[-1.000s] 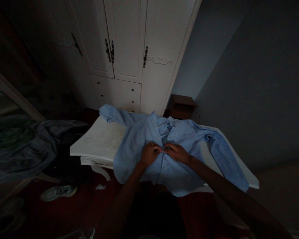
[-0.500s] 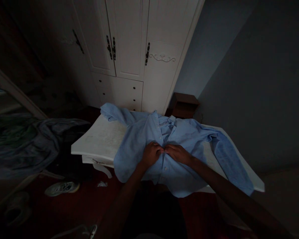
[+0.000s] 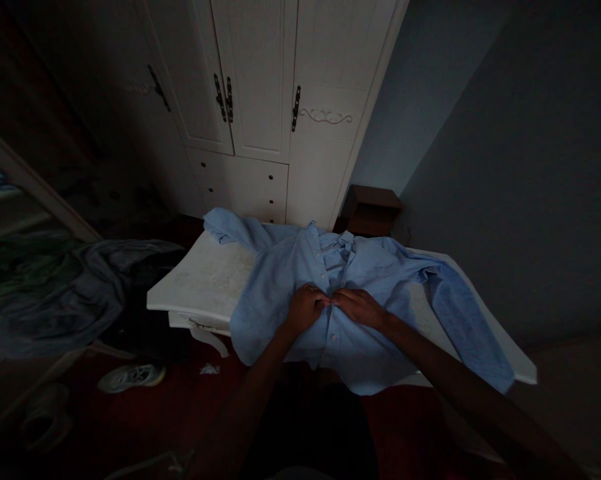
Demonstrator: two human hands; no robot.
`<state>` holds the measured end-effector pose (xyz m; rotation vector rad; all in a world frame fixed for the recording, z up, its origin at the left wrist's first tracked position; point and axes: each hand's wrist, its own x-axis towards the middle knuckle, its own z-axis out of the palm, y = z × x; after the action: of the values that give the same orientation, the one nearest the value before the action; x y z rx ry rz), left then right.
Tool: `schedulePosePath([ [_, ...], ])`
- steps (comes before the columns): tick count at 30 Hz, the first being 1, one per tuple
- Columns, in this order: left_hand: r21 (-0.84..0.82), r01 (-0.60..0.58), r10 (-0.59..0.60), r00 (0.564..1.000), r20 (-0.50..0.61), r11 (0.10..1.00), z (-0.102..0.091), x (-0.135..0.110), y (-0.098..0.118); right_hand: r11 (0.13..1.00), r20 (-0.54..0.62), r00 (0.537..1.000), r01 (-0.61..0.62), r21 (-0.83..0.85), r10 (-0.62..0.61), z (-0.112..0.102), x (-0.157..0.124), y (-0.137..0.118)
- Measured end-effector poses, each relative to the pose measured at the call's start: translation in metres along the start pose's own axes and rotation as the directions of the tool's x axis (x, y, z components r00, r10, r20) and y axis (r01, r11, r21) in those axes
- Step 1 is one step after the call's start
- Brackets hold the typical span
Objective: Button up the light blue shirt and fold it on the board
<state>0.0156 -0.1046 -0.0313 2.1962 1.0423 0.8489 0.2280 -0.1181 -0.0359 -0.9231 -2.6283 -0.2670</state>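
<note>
A light blue button-up shirt (image 3: 275, 287) lies spread front side up across a white table (image 3: 200, 280), its sleeves out to both sides. The collar end points away from me and the hem hangs over the near edge. My left hand (image 3: 305, 307) and my right hand (image 3: 358, 307) meet at the middle of the front placket, fingertips pinching the shirt's edges together. Below them the two fronts lie together with a button showing; above, the fronts part towards the collar. Whatever button sits between my fingertips is hidden.
Behind the table stands a white wardrobe (image 3: 255, 80) with dark handles. A small brown cabinet (image 3: 375, 207) is by the grey wall. To the left, clothes (image 3: 90, 287) lie heaped, and a shoe (image 3: 130, 378) and crumpled scrap (image 3: 209, 369) are on the red floor.
The view has shifted slightly. Both hands stay at the same spot on the placket, with hardly any visible finger movement, and the shirt lies as before.
</note>
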Motion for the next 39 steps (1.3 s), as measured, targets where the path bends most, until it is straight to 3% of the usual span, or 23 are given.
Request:
schedulePosePath([
  [18, -0.051, 0.121, -0.124, 0.990, -0.061, 0.991, 0.004, 0.002, 0.003, 0.999, -0.070, 0.997, 0.021, 0.040, -0.018, 0.003, 0.000, 0.001],
  [27, -0.053, 0.277, -0.281, 0.955, -0.091, 0.959, 0.008, 0.005, 0.018, 1.000, -0.076, 0.997, 0.002, 0.030, 0.000, -0.001, 0.003, -0.002],
  [35, 0.059, 0.199, -0.197, 0.980, -0.037, 0.978, 0.005, -0.004, 0.028, 0.997, -0.048, 0.998, -0.047, 0.055, 0.049, 0.004, 0.000, 0.000],
  [39, 0.102, 0.223, -0.215, 0.973, -0.082, 0.969, 0.009, -0.010, 0.034, 0.996, -0.058, 0.997, -0.037, 0.079, 0.042, 0.008, -0.002, 0.001],
])
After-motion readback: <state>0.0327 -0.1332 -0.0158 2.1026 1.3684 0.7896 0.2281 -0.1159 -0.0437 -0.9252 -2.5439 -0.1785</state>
